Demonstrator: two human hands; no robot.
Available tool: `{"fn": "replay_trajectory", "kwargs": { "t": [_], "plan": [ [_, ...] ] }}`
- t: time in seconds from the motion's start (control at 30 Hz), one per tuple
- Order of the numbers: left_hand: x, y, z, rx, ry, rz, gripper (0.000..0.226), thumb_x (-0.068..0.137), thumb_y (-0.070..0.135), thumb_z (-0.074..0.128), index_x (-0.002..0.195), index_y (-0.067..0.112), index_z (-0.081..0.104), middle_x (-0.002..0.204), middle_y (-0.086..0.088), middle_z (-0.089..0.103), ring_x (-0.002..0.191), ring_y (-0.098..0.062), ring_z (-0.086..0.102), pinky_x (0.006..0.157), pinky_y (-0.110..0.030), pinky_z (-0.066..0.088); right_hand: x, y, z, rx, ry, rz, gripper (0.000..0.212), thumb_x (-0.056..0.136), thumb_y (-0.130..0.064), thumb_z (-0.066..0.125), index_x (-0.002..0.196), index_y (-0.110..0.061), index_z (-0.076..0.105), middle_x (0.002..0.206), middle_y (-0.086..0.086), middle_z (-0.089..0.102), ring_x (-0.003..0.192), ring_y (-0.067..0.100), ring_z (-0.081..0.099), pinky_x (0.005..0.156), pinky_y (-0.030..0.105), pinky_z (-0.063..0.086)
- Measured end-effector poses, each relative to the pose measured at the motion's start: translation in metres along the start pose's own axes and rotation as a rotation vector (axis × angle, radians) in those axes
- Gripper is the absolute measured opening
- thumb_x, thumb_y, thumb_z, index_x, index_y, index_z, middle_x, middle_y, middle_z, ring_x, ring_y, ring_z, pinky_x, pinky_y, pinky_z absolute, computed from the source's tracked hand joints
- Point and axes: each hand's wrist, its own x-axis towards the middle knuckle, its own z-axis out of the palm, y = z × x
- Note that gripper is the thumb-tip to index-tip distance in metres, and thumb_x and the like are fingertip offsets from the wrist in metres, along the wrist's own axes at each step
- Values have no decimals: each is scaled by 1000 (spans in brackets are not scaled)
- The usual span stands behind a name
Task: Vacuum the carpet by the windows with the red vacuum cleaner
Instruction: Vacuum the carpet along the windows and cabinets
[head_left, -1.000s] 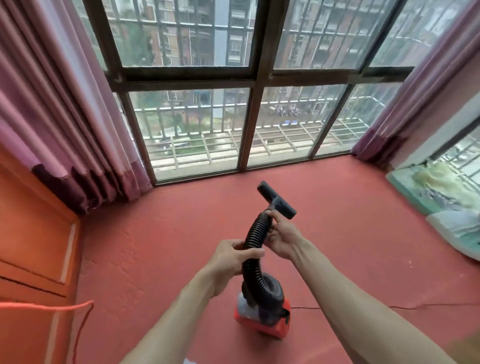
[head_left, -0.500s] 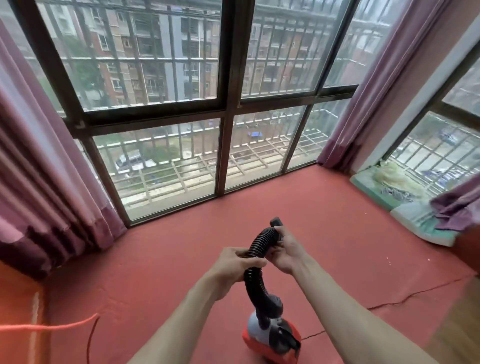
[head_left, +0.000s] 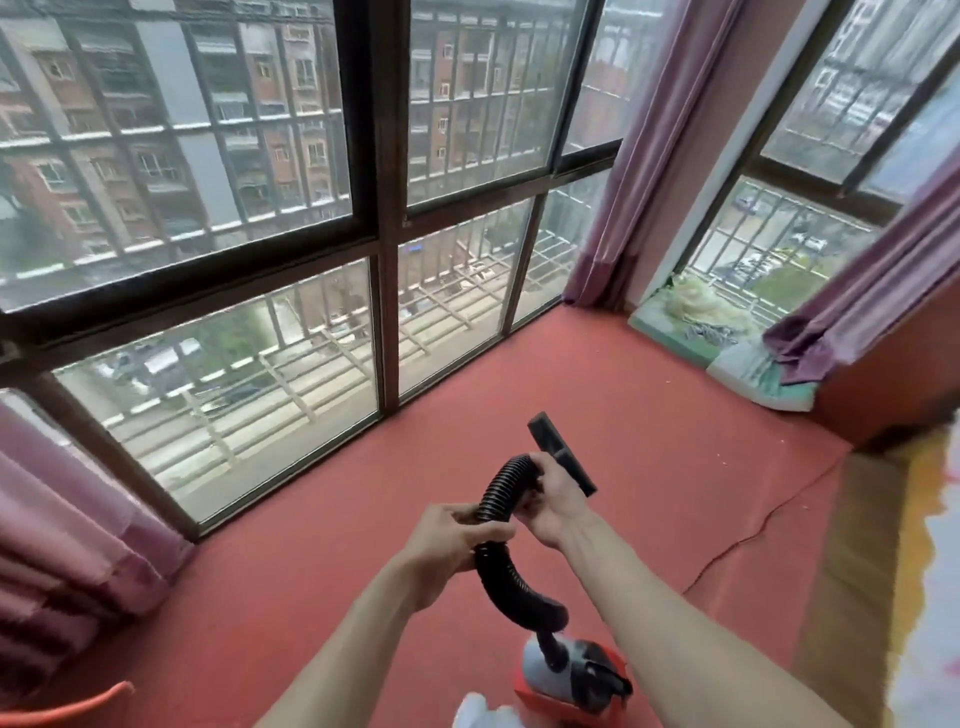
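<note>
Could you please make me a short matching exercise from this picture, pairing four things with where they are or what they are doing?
Things:
1. left hand
2. right hand
3. red vacuum cleaner
4. purple curtain

States:
A. sits on the red carpet
B. grips the black hose midway
C. hangs in the corner beside the window
D. holds the hose's end at the nozzle

Pairs: 1-B, 2-D, 3-A, 4-C.
</note>
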Motion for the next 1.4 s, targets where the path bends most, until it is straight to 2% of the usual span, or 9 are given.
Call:
{"fn": "replay_trajectory", "kwargs": {
  "t": [0.23, 0.33, 0.47, 0.57, 0.63, 0.87, 1.07, 1.3, 1.4],
  "plan": [
    [94, 34, -26, 43, -48, -68, 20, 77, 4, 79, 95, -3, 74, 78, -9, 60, 77, -23, 60, 81, -38, 56, 77, -30, 31, 20, 95, 39, 19, 92, -21, 60, 77, -12, 54, 65, 4, 48, 55, 15, 39, 54, 26, 33],
    [156, 58, -30, 109, -44, -94, 37, 69, 14, 84, 98, -7, 73, 78, -10, 60, 76, -23, 58, 80, -39, 54, 131, -58, 48, -1, 106, 76, 13, 89, -27, 60, 90, -14, 58, 73, 5, 54, 56, 16, 43, 51, 24, 35],
    [235, 92, -32, 167, -22, -138, 44, 66, 15, 84, 99, -10, 72, 79, -12, 61, 76, -23, 59, 85, -45, 56, 201, -97, 70, 31, 147, 116, 15, 87, -27, 63, 97, -16, 61, 76, 4, 57, 62, 18, 48, 59, 26, 39],
    [281, 123, -35, 210, -57, -157, 20, 73, 9, 83, 87, -2, 76, 79, -13, 61, 77, -24, 60, 92, -51, 53, 238, -127, 86, 89, 119, 115, 15, 90, -25, 60, 103, -19, 62, 78, 2, 60, 60, 16, 48, 57, 25, 37],
    [308, 143, -36, 240, -97, -166, 9, 75, 7, 82, 82, 4, 76, 79, -13, 62, 79, -24, 61, 93, -50, 53, 258, -147, 93, 115, 139, 120, 13, 89, -26, 61, 96, -15, 60, 73, 3, 56, 59, 16, 46, 56, 26, 36],
    [406, 193, -43, 281, -213, -196, 12, 75, 8, 82, 84, 5, 75, 80, -11, 65, 80, -25, 65, 91, -47, 55, 329, -210, 118, 125, 221, 110, 22, 88, -29, 64, 97, -10, 56, 72, 7, 53, 64, 21, 50, 61, 30, 43],
    [503, 216, -58, 349, -351, -252, 16, 74, 6, 81, 87, 2, 73, 77, -8, 64, 76, -22, 65, 85, -40, 57, 393, -247, 132, 231, 314, 92, 26, 89, -28, 60, 109, -10, 57, 86, 10, 60, 85, 29, 61, 72, 35, 49],
    [612, 274, -53, 406, -463, -296, 12, 72, 6, 82, 83, 8, 76, 78, -8, 66, 78, -22, 65, 88, -42, 56, 451, -315, 156, 536, 357, 9, 15, 91, -18, 58, 101, -9, 51, 90, 12, 61, 78, 32, 69, 69, 39, 55],
    [649, 291, -39, 444, -501, -322, 21, 70, 10, 83, 90, 8, 77, 81, -8, 68, 79, -21, 66, 89, -41, 56, 474, -344, 153, 553, 360, -1, 16, 94, -20, 56, 107, -12, 50, 106, 16, 63, 70, 29, 71, 60, 36, 58]
  ]
}}
